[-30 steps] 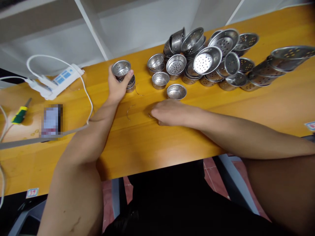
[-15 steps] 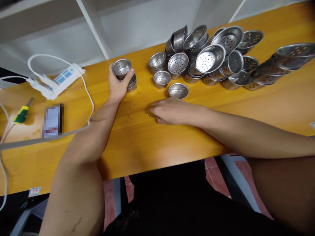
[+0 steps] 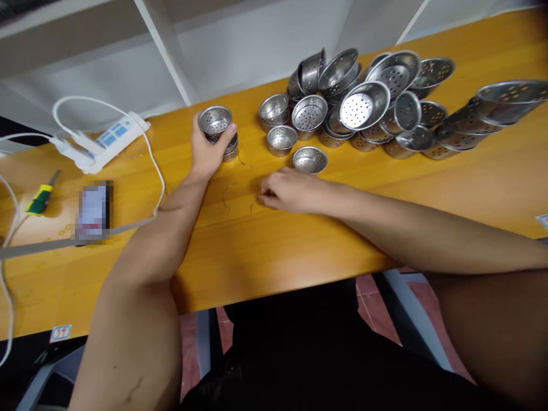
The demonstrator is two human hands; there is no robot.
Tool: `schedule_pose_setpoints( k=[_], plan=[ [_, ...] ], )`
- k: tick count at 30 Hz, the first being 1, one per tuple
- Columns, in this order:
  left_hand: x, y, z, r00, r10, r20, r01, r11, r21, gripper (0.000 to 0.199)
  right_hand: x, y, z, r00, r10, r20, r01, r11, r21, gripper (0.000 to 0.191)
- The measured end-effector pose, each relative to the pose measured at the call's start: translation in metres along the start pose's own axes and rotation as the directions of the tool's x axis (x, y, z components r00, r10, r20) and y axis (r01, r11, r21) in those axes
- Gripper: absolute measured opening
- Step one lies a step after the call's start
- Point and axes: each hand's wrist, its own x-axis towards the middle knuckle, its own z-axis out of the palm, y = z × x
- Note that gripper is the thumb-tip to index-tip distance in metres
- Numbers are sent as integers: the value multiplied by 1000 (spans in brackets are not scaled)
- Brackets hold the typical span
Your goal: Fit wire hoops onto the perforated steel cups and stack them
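My left hand (image 3: pixel 208 145) is closed around a perforated metal strainer cup (image 3: pixel 215 121), its mouth facing up. Right below and beside that cup, more perforated metal (image 3: pixel 231 151) shows, partly hidden by my fingers. Over the table, my right hand (image 3: pixel 285 191) has its fingers curled together at a thin curved wire (image 3: pixel 252 208), whose end shows beside the fingertips. Another curved wire (image 3: pixel 225 196) lies between my hands, and a third thin wire (image 3: pixel 244 161) is by the held cup. Just behind my right hand sits a single strainer cup (image 3: pixel 310 160).
Many strainer cups (image 3: pixel 309 114) are piled at the back right, with a leaning stack (image 3: pixel 466 125) at the right. A white power strip (image 3: pixel 115 137) with cables, a yellow-green screwdriver (image 3: pixel 40 198) and a blurred phone (image 3: pixel 93 208) lie at the left.
My right hand has shifted slightly, its fingers a little less bunched, and the wire beside the fingertips shows lower down. My left hand keeps hold of the strainer cup. The view has moved slightly.
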Motion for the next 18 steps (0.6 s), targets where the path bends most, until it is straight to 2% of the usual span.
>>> schedule_pose_setpoints(
  k=[2, 4, 7, 11, 15, 18],
  plan=[
    [-2, 1, 1, 999, 42, 2, -42, 999, -13, 98, -3, 9, -13, 999, -21, 26, 20, 999, 46, 11],
    [-4, 5, 3, 996, 84, 7, -84, 996, -19, 98, -6, 18, -20, 994, -100, 39, 97, 992, 78, 12],
    [-8, 11, 4, 993, 114, 35, -114, 993, -20, 98, -5, 23, -16, 990, -141, 14, 140, 989, 41, 8],
    [-6, 5, 4, 986, 156, 52, -157, 988, 11, 98, 7, 12, -9, 1000, -14, 16, 15, 997, -72, 6],
    [-1, -9, 8, 989, 146, 16, -145, 989, -42, 103, 11, 1, -19, 988, 83, 131, -54, 977, -206, 11],
    [1, -16, 9, 989, 147, 19, -146, 988, -49, 107, 4, 4, -24, 976, 138, 167, -88, 958, -275, 6]
  ],
)
